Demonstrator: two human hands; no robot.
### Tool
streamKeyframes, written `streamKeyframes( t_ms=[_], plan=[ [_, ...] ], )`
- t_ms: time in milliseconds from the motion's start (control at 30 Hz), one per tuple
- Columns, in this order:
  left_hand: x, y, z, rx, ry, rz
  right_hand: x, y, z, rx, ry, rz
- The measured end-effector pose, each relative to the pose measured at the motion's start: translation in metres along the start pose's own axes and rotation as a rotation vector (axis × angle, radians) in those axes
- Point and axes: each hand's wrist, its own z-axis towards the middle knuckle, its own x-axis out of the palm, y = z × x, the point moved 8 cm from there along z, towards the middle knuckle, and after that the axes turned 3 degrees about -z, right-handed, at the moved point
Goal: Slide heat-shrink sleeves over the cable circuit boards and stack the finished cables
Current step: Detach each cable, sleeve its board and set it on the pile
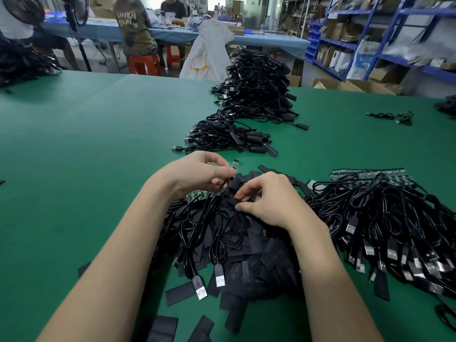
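Well beyond the fingers, a white plastic sack (209,53) standing past the far edge of the green table (86,144); orange stools (144,64) to its left, two seated people at a blue-covered bench (271,41). Far off to the right of the fingers, blue shelving (385,33) packed with cardboard boxes (357,85)

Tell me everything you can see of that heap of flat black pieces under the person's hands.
The heap of sleeves is a loose mound of flat, matte black rectangular strips, plastic by the look, lying crisscross on the green table. Strays lie scattered toward the near edge. Two black cables with USB plugs are draped over its left side. The right hand pinches a strip at the top; the left hand holds a cable there.
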Motion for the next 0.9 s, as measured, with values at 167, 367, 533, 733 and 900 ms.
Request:
streamKeyframes(
  t_ms=[167,367,533,733,900],
  plan=[
    [0.001,0.001,0.001,0.004,0.013,0.012,-0.002,-0.001,-0.001,-0.002,-0.025,0.024],
    [0.000,0.000,0.000,0.001,0.003,-0.004,-0.009,-0.007,-0.002,-0.001,-0.077,0.291],
    [0.011,-0.004,-0.001,0.006,0.046,-0.047,-0.021,-0.022,-0.007,0.092,-0.185,0.801],
    [0.030,-0.004,-0.003,-0.027,0.163,-0.137,-0.022,-0.030,-0.008,0.156,-0.216,1.403],
    [0.039,-0.009,-0.007,-0.023,0.241,-0.177,-0.021,-0.030,-0.008,0.154,-0.239,1.536]
  ],
)
